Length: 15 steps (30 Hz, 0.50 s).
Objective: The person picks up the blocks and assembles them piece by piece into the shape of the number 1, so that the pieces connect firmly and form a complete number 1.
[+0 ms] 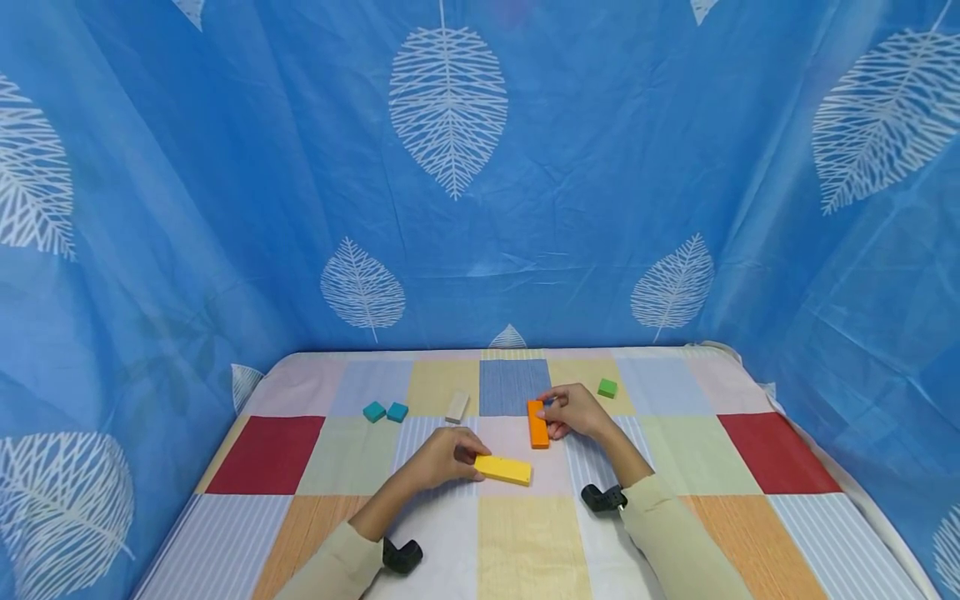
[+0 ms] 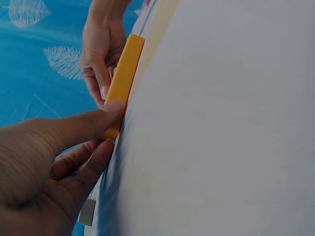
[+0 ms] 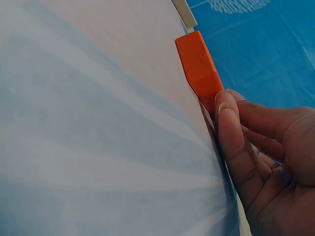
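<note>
In the head view a long yellow block (image 1: 505, 470) lies slantwise near the middle of the table. My left hand (image 1: 444, 457) pinches its left end, the thumb on its face in the left wrist view. Farther back and to the right is an orange block (image 1: 537, 427), its long side pointing away from me. My right hand (image 1: 577, 410) pinches it from the right with thumb and fingers, as the right wrist view shows up close (image 3: 203, 66). A gap separates the two blocks.
Behind my left hand lies a pale beige block (image 1: 457, 407). Two small teal blocks (image 1: 373, 412) sit farther left, side by side. One small green block (image 1: 607, 388) is beyond my right hand. A patchwork cloth (image 1: 530, 533) covers the table; blue leaf-patterned curtains (image 1: 555, 183) surround it.
</note>
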{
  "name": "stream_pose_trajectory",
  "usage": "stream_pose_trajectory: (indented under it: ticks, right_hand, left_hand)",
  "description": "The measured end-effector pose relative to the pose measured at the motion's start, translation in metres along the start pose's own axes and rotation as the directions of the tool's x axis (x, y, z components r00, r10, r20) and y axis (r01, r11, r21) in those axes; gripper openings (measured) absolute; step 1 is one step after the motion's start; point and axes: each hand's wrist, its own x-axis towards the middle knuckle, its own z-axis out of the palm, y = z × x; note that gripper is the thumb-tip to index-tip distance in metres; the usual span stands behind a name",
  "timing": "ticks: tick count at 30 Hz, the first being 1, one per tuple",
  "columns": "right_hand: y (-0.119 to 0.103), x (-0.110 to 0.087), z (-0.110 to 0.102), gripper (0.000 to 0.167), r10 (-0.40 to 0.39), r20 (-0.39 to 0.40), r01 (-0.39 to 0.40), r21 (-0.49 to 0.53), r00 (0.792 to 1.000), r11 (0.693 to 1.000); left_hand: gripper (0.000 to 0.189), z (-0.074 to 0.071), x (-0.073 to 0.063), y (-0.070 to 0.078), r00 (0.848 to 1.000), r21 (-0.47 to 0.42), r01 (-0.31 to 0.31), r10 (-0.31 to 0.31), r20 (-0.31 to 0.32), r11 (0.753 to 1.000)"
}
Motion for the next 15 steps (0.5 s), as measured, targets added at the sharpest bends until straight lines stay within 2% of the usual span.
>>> stream_pose_trajectory:
  ticks: [8, 15]
  right_hand:
    - [-0.001, -0.006, 0.002, 0.037, 0.0, 0.006, 0.0, -0.006, 1.0, 1.0]
    - [-0.002, -0.012, 0.005, 0.037, -0.041, 0.021, 0.041, 0.01, 0.999, 0.999]
  left_hand:
    - [0.028, 0.004, -0.008, 0.004, 1.0, -0.029, 0.025, -0.025, 0.001, 0.999]
    - [0.029, 0.008, -0.015, 0.006, 0.999, -0.05, 0.036, -0.037, -0.01, 0.998]
